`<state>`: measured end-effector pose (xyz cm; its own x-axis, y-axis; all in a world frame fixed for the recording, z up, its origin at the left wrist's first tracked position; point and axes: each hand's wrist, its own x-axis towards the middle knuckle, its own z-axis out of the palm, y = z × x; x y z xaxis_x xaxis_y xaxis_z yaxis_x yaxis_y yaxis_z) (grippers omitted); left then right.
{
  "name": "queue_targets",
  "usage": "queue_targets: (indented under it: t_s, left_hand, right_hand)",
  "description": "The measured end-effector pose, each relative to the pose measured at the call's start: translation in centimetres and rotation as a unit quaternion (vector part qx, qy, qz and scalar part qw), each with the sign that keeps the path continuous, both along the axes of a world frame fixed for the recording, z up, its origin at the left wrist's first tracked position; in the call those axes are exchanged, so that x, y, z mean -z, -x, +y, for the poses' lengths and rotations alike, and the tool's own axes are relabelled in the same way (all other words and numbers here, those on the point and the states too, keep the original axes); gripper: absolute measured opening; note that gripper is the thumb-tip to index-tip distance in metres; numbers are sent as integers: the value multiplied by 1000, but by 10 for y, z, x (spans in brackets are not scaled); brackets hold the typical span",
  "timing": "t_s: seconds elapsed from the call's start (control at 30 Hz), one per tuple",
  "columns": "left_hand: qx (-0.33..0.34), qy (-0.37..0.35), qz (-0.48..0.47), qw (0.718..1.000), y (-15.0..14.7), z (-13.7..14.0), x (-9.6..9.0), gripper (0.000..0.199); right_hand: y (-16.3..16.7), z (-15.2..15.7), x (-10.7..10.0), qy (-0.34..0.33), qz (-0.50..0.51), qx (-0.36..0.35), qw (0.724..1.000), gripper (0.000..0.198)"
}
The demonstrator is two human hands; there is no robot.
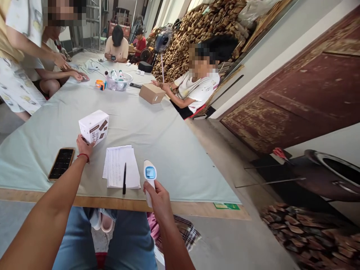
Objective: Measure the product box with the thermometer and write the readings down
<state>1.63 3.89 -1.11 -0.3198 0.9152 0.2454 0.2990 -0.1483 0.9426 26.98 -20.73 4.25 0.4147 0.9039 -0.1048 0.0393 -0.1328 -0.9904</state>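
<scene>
In my right hand (159,197) is a white handheld infrared thermometer (150,173) with a lit blue screen, its handle wrapped by my fingers at the table's front edge. My left hand (84,145) reaches forward and grips the near lower corner of a white box (94,125) with brown print; some of its fingers are hidden against the box. Between my hands lie several sheets of written paper (119,165), with a black pen (124,178) across them. A phone (61,164) with a dark screen rests left of my left forearm.
A pale green cloth (180,157) covers the table. Farther back are a cardboard box (152,93), a clear plastic bowl (119,84) of bottles, an orange tape dispenser (100,84) and a fan (163,39). Several people sit or stand around. Firewood (298,228) lies on the right.
</scene>
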Motion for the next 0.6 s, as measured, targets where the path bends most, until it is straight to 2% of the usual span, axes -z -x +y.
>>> queue_targets:
  t_s: [0.1,0.17,0.2,0.23,0.3,0.37,0.47,0.6]
  left_hand:
    - [-21,-6,14,1000,-9,-20,6,98]
    - [-7,-32,46,998,-17,-44,11,84]
    - [39,-50,77,995,-21,-58,13,72]
    - [105,-62,113,986,-24,-73,16,61]
    - [175,-66,147,971,-30,-101,20,43]
    - [245,-81,238,936,-33,-123,23,28]
    - [285,-85,340,892,-33,-142,24,20]
    - [285,-91,401,866,-33,-151,22,22]
  right_hand:
    - [-5,0,3,7,-13,19,1000,42]
    - [-8,0,6,10,-11,28,999,43]
    - [-10,1,7,10,-9,31,999,43]
    - [-11,1,9,9,-9,32,999,42]
    - [-12,2,11,8,-11,32,999,42]
    - [-12,3,13,5,-16,33,999,41]
    - [-10,4,12,4,-21,34,999,41]
    - [-7,6,12,3,-30,26,999,42]
